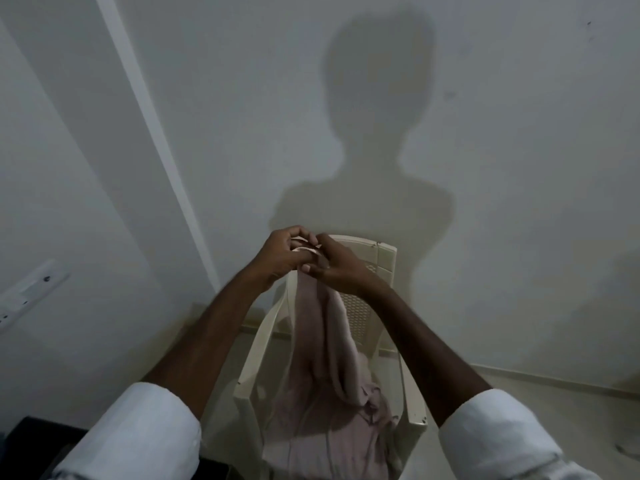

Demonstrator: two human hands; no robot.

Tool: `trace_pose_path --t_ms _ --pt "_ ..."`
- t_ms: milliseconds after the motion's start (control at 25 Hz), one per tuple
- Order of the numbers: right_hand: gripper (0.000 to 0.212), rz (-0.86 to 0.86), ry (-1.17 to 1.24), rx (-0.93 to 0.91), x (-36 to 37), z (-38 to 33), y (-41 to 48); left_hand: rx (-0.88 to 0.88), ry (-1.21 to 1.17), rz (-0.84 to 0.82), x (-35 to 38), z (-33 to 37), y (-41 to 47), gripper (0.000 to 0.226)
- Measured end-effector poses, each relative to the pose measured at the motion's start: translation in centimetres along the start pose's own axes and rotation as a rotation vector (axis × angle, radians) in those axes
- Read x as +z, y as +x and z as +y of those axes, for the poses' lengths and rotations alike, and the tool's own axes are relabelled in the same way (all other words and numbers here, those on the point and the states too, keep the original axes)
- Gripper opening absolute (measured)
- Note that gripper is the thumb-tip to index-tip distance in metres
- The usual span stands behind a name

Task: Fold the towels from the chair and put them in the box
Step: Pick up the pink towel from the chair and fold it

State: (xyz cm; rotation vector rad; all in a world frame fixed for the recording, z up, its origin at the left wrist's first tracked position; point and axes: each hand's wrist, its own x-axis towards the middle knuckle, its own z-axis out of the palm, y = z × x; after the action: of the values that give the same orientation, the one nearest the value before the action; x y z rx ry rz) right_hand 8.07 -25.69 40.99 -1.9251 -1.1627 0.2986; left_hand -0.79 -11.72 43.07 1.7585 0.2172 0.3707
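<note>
A pale pink towel [322, 341] hangs down from both my hands in front of a cream plastic chair [384, 261]. My left hand [282, 252] pinches the towel's upper edge, fingers curled round it. Close beside it, my right hand [337, 265] grips the same gathered edge, the two hands touching. The towel's lower part drapes onto more pink cloth [374, 403] heaped on the chair seat. No box is in view.
The chair stands against a plain white wall [485, 168] that carries my shadow. A white switch plate [31, 289] is on the left wall. A dark object [31, 431] sits at the bottom left by my sleeve. Pale floor lies to the right.
</note>
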Motion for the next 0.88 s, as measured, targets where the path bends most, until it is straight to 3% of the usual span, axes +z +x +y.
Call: trace_pose_path --t_ms 160,360,520,680,880 --pt "0.012 0.125 0.058 -0.097 -0.7 1.7 1.0 -0.002 -0.033 0.023 0.0 -0.1 1.5 0.024" --pt "0.029 0.351 0.362 -0.006 -3.0 1.8 2.9 -0.085 0.060 -0.155 1.8 -2.4 2.5 0.025" --pt "0.028 0.434 0.442 -0.009 -5.7 2.3 3.8 -0.118 0.017 -0.123 3.6 -2.7 3.7 0.034" --pt "0.028 0.507 0.519 0.011 -7.9 3.0 4.2 -0.179 -0.002 -0.137 6.2 -4.8 3.5 0.027" --pt "0.025 0.616 0.681 0.008 -12.1 3.3 5.1 -0.171 0.273 -0.065 6.2 -10.5 2.2 0.036"
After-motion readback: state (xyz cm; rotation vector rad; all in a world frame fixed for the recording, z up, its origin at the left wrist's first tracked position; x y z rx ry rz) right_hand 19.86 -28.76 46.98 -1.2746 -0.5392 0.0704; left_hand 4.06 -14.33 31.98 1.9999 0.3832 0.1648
